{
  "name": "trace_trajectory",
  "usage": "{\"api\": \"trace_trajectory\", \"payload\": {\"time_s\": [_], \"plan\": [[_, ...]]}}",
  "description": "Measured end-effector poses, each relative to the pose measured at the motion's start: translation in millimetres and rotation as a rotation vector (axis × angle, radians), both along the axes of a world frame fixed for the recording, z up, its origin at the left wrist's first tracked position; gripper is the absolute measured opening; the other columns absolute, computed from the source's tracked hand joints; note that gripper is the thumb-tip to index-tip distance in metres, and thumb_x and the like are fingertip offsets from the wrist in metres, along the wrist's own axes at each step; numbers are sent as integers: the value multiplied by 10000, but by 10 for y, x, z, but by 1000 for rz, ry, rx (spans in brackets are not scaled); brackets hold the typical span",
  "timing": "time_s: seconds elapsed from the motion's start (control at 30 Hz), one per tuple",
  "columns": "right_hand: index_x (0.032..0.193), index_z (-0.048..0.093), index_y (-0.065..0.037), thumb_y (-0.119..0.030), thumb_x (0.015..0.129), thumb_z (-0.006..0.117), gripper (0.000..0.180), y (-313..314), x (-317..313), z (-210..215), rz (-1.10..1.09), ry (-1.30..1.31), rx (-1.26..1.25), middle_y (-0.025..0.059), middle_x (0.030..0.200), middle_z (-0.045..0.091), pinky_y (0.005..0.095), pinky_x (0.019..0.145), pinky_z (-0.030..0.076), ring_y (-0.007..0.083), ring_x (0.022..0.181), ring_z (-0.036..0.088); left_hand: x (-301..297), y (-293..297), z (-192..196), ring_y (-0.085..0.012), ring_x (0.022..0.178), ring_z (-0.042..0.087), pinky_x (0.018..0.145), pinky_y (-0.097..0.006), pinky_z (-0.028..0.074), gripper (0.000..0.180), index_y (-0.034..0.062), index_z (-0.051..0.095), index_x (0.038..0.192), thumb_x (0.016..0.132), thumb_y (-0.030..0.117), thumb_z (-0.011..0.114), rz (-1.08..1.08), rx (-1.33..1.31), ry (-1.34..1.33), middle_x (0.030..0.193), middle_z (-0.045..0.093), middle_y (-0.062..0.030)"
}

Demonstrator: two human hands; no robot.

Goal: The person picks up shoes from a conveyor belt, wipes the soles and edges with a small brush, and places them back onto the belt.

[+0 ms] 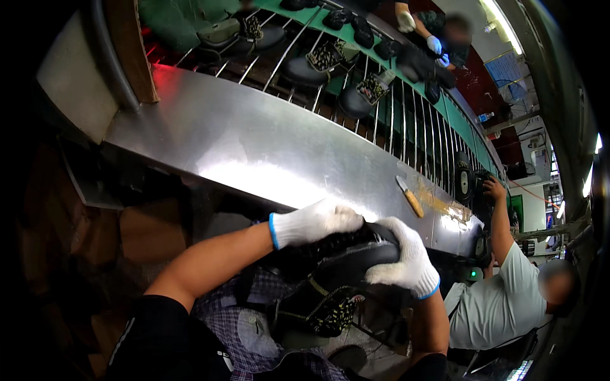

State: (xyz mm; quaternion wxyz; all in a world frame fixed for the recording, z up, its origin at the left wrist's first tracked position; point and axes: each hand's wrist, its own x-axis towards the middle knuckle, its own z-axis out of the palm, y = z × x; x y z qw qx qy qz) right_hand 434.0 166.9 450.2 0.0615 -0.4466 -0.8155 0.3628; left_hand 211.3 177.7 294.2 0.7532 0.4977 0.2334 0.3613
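Note:
A black shoe [324, 276] with a yellow-green patterned lining is held over my lap, tilted, just off the near edge of the metal ledge. My left hand [321, 223], in a white knitted glove with a blue cuff, grips its far end with curled fingers. My right hand [406, 259], gloved the same way, wraps round the toe end from the right. Between the two hands a dark sole-like strip [376, 233] shows along the shoe's upper side. Both palms cover parts of the shoe.
A knife [411, 198] with a wooden handle lies on the shiny metal ledge [254, 136], near brown residue. Beyond, a rack of metal rods [406, 127] carries several dark shoes [362, 98]. One co-worker [495, 305] reaches toward the rack at right; another [438, 41] stands across it. Cardboard boxes [152, 232] are lower left.

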Motion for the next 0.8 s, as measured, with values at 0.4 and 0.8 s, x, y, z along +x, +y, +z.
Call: {"api": "trace_trajectory", "payload": {"time_s": [0.4, 0.8], "plan": [[1369, 680, -9, -507, 785, 947, 813, 48, 269, -300, -2, 139, -109, 163, 1263, 754, 407, 1020, 569, 283, 1156, 737, -395, -378, 320, -284, 1339, 671, 1180, -405, 520, 712, 1, 442, 1638, 978, 122, 680, -91, 359, 239, 1498, 639, -232], [1444, 609, 5, -608, 713, 976, 1022, -68, 253, -415, -137, 183, -39, 143, 1274, 713, 403, 1040, 549, 264, 1196, 693, -376, -1219, 59, -403, 1508, 527, 1239, -382, 458, 1039, -98, 27, 1715, 876, 23, 627, 168, 398, 259, 1732, 285, -370]]}}
